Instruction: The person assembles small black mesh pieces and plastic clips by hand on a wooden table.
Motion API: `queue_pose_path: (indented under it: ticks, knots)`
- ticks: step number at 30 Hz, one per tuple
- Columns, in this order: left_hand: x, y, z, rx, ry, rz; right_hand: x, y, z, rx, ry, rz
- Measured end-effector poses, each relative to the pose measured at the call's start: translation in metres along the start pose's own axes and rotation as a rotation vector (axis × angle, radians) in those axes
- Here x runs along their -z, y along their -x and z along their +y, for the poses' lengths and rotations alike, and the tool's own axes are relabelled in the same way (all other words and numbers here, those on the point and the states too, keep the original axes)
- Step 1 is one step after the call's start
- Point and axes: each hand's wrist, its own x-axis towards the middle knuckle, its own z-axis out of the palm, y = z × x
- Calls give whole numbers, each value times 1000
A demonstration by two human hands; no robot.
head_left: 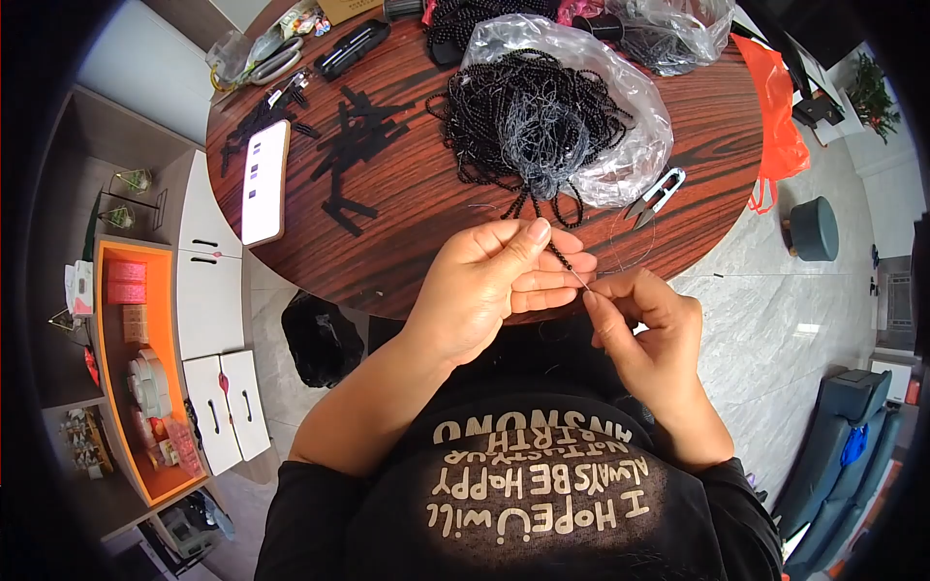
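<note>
My left hand (475, 281) is palm up, its thumb pressing a short strand of small black beads (559, 255) against the fingers. Just to its right, my right hand (651, 334) pinches a thin needle (579, 280) between thumb and forefinger, the needle in line with the strand's end. Fine thread loops over the table near the right hand. Beyond both hands lies a heap of black bead strings (475, 131) with a tangle of grey thread (547, 136) on it, partly on a clear plastic bag (644, 136). Thread snips (657, 198) rest right of the heap.
On the round wooden table (320, 261) are a white phone (264, 184), black strips (354, 140), a black case (353, 48) and scissors (276, 60). A red plastic bag (775, 116) hangs at the right edge. A stool (812, 230) stands beyond.
</note>
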Motion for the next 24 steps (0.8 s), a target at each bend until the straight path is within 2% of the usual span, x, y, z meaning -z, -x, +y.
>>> queue_pose_path:
  ticks: [10, 20, 24]
  knots:
    - [-1, 0, -3, -12, -6, 3, -6, 0, -3, -37, -56, -19]
    - [2, -5, -11, -125, -62, 9, -14, -6, 1, -69, -177, -16]
    - [3, -4, -12, -149, -129, -55, -19, -7, 0, -72, -247, -4]
